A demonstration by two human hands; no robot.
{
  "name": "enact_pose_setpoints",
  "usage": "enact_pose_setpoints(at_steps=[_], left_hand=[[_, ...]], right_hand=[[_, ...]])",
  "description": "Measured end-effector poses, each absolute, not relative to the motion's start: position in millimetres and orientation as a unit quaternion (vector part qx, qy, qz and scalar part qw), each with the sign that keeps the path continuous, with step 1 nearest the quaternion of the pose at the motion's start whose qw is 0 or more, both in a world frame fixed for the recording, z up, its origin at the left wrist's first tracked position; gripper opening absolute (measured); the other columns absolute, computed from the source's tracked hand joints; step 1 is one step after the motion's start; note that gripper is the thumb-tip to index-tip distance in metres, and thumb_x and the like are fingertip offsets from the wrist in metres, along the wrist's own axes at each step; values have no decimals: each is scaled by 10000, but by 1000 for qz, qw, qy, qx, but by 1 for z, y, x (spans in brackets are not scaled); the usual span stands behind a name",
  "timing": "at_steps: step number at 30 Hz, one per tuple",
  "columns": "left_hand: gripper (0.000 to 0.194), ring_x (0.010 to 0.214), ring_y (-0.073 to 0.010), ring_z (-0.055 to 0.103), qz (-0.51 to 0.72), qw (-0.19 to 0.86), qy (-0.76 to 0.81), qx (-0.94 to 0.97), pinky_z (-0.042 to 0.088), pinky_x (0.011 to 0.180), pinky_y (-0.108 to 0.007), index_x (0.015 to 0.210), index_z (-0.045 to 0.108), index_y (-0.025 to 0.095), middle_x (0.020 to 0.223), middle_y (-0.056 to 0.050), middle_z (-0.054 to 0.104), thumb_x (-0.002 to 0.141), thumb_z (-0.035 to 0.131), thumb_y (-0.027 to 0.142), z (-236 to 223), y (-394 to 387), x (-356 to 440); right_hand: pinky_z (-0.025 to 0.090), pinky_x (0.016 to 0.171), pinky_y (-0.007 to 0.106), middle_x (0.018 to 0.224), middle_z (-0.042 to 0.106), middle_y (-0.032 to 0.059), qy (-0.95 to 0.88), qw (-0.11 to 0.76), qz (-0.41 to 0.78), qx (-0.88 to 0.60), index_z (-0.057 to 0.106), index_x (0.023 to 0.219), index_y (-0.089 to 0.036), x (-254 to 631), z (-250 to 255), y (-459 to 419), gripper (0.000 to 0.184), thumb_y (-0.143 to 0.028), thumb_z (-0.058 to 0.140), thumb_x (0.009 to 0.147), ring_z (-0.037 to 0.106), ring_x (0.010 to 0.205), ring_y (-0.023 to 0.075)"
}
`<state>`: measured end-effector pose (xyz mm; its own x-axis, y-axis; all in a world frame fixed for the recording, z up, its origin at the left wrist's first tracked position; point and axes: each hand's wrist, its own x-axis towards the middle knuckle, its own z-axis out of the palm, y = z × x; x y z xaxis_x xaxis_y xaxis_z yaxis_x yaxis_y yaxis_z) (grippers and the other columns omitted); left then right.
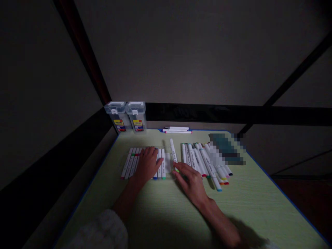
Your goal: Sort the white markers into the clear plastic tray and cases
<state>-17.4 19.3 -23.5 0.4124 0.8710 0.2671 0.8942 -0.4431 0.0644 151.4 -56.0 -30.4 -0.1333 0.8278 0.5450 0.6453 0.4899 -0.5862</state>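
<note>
In the head view my right hand (190,183) pinches the lower, green-tipped end of a white marker (172,148) between thumb and fingers. The marker leans with its far end up and slightly left. My left hand (148,163) lies flat, fingers spread, across a side-by-side row of white markers (127,164) with coloured ends, hiding the middle ones. Its thumb touches the markers near the row's right end, where one with a green end (163,164) lies. A pale, see-through strip (168,162) shows between that row and the held marker.
Loose white markers (199,160) are heaped to the right, partly overlapping. Several more (177,130) lie at the table's (166,214) back edge. Two clear lidded boxes (118,117) (136,117) stand at the back left. A blurred dark object (227,148) lies at right.
</note>
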Motion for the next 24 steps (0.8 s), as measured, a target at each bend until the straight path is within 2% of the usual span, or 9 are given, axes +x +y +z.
enact_pose_setpoints(at_steps=[4, 17, 21, 24], left_hand=[[257, 971, -242, 447, -123, 55, -530, -838, 311, 898, -425, 930, 531, 138, 991, -97, 534, 823, 427, 347, -17, 18, -18], [159, 921, -241, 468, -143, 77, -553, -817, 256, 941, -482, 840, 550, 146, 917, -87, 532, 810, 449, 264, -19, 17, -18], [131, 917, -238, 480, -199, 45, -563, -801, 254, 948, -491, 863, 550, 156, 902, -76, 541, 776, 492, 235, -26, 20, -19], [162, 923, -227, 488, -290, -16, -551, -783, 311, 916, -461, 906, 540, 157, 924, -74, 554, 749, 500, 170, -32, 26, -19]], right_hand=[[499, 802, 343, 986, 641, 91, -747, 437, 109, -489, 598, 1059, -173, 151, -30, -56, 259, -244, 480, 840, 600, 907, 182], [489, 810, 339, 966, 645, 100, -773, 411, 107, -472, 600, 1056, -135, 147, -28, -58, 272, -255, 465, 853, 595, 899, 184], [494, 784, 351, 945, 652, 93, -781, 402, 96, -468, 602, 1055, -144, 147, -28, -58, 277, -270, 456, 857, 599, 875, 189], [491, 773, 358, 929, 658, 89, -787, 396, 89, -464, 607, 1049, -145, 146, -28, -59, 276, -275, 459, 855, 601, 861, 191]])
